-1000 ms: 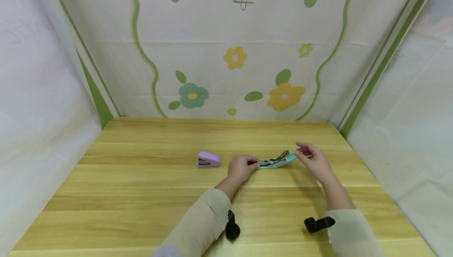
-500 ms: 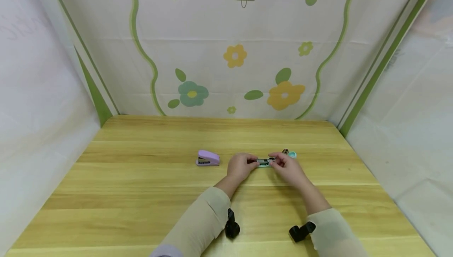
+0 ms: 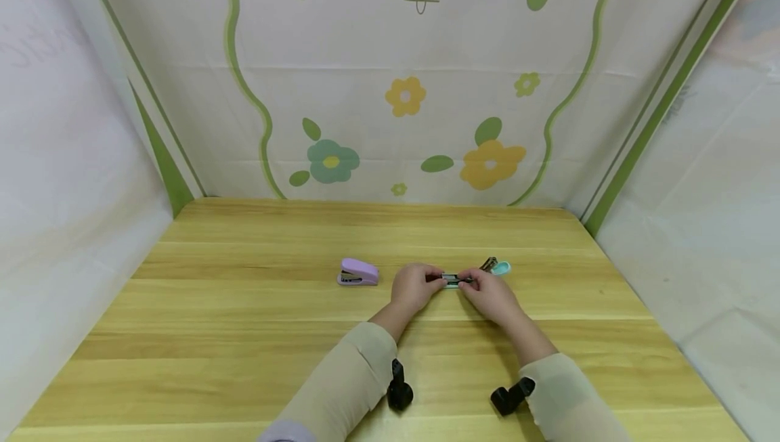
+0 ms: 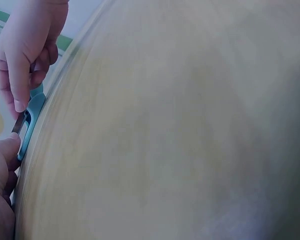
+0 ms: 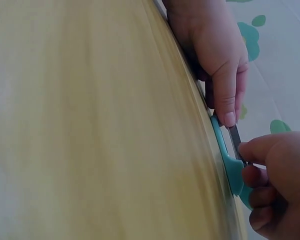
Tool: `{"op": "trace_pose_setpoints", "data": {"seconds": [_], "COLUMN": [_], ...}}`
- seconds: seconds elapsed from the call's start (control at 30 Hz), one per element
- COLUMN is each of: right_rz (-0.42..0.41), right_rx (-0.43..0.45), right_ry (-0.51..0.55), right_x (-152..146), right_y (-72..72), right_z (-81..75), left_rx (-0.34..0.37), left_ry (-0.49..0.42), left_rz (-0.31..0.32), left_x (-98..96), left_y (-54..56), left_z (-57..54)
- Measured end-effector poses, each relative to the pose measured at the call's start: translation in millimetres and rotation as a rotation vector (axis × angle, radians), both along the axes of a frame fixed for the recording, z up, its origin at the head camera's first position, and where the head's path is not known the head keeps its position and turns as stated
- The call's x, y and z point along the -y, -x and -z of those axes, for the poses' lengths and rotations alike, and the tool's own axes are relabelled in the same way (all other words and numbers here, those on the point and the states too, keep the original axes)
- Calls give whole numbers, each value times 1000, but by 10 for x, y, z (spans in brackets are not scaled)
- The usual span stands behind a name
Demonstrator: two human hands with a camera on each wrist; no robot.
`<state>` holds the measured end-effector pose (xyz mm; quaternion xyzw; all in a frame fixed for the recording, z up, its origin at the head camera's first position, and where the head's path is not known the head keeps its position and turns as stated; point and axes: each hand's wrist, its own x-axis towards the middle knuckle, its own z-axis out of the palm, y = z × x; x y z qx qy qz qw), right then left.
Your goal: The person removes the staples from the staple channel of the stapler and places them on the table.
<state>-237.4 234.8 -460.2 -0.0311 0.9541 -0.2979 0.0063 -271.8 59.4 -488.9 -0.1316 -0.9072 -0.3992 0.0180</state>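
A teal stapler (image 3: 451, 281), unfolded, lies on the wooden table. My left hand (image 3: 416, 290) pinches its left end between thumb and fingers. Close beside it, my right hand (image 3: 492, 298) pinches the stapler's metal strip near the middle. In the right wrist view a dark metal strip (image 5: 235, 139) runs between the thumbs of both hands, above the teal base (image 5: 233, 175). Beyond my right hand, the raised dark metal part (image 3: 489, 264) and teal cover (image 3: 502, 268) stick up. My fingers hide much of the stapler's middle.
A lilac stapler (image 3: 359, 271) rests on the table (image 3: 244, 334) left of my left hand. White cloth walls with flower prints (image 3: 405, 97) stand at the back and both sides. A black wrist camera (image 3: 400, 394) hangs at my left sleeve, another (image 3: 510, 398) at my right.
My right hand has moved left from the stapler's raised cover end to its middle, where it now pinches the metal strip. My left hand has stayed in place.
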Motion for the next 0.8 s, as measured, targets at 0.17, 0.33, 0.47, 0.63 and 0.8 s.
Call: {"op": "trace_pose_setpoints", "data": {"seconds": [0.17,0.33,0.47,0.63,0.8], "right_rz": [-4,4,39,92,124], "right_rx": [-16,4,39,49,12], "right_ry": [-91,-61,43,157,195], "right_x": [57,111,123,115,124], "right_y": [-2,14,30,40,57], "right_z": [-24,-27,-10,26,49], "left_rx": [-15,-7,7,16,15], "left_ry": [14,28,15,-3,-1], "left_rz": [0,-3,1,0,-1], "left_x": [4,4,9,11,4], "left_y": [-6,3,3,2,7], "left_z": [-6,-3,-7,-14,-4]}}
